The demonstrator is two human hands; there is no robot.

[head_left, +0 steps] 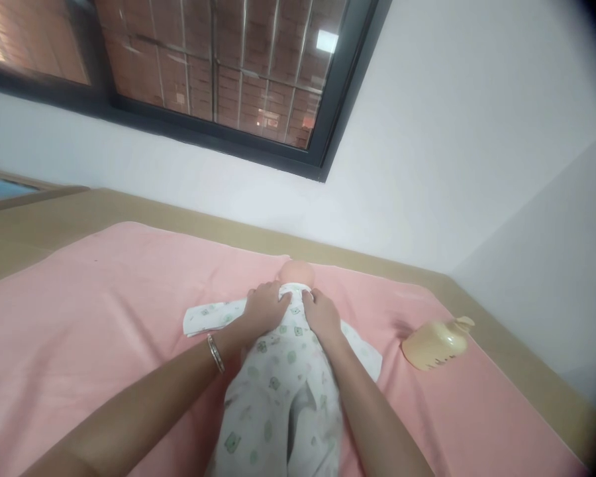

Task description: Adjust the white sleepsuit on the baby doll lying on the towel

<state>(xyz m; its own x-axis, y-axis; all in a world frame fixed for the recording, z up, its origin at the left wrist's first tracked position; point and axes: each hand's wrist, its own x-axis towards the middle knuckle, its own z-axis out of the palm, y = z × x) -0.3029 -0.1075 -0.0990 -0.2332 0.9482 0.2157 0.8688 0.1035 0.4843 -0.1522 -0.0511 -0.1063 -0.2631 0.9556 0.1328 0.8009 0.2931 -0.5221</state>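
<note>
A baby doll (296,271) lies on its back on the pink sheet (144,285), its smooth bald head away from me. It wears a white romper (283,377) printed with small green animals, sleeves spread to both sides and legs towards me. Around the doll's left-side shoulder in the picture, my left hand (268,308) is closed, the thumb lying on the upper chest. My right hand (322,317) grips the opposite shoulder the same way, its thumb near the collar. Both thumbs point towards the neck. The undersides of my fingers are hidden.
On the right of the sheet stands a tilted-looking cream pump bottle (434,344). A tan padded border (218,228) runs along the white wall. Above it is a dark-framed window (218,129) with bars outside. A bracelet (215,353) circles my left wrist.
</note>
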